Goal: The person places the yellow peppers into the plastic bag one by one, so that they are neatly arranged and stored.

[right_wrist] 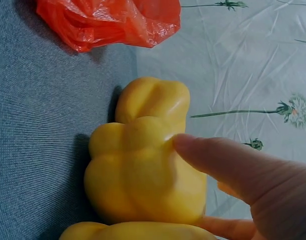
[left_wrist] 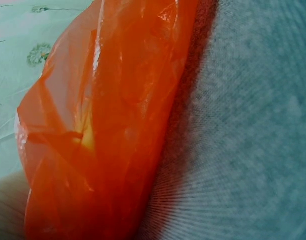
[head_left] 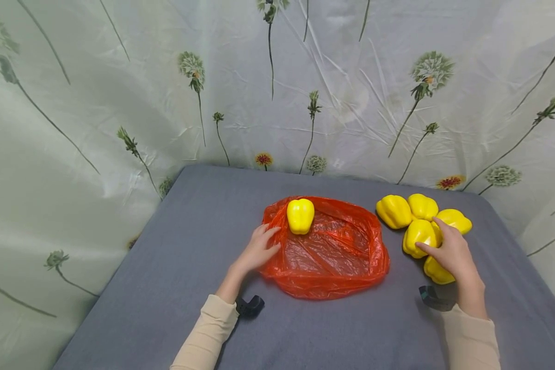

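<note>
Hidden in part under the right hand (head_left: 450,252): a smooth glossy yellow bell pepper nearest the camera (head_left: 437,272), only its lower edge showing in the head view, and cut off at the bottom edge of the right wrist view. Seen only as a pale yellow blur through the plastic in the left wrist view: a lone yellow bell pepper (head_left: 300,215), lying on the far left part of a crumpled translucent orange plastic bag (head_left: 333,252) spread flat on the grey cloth-covered bench (head_left: 166,288). Not shown in the left wrist view: the left hand (head_left: 258,251) itself, apart from a blurred patch at the lower left corner. Clustered to the right of the bag, well apart from the lone pepper: four more lobed, shiny yellow peppers, touching one another, among them the front yellow pepper of the cluster (head_left: 418,237) (right_wrist: 143,175). Right hand laid over that cluster, thumb against the front pepper's side, index finger stretched across its top, fingers curving around it in a loose grip. Left hand flat on the bench, fingers straight and relaxed, fingertips touching the bag's left edge, holding nothing. Both forearms in beige sleeves, a black strap mount showing at each wrist. Behind the bench, a pale floral-printed curtain (head_left: 120,103).
</note>
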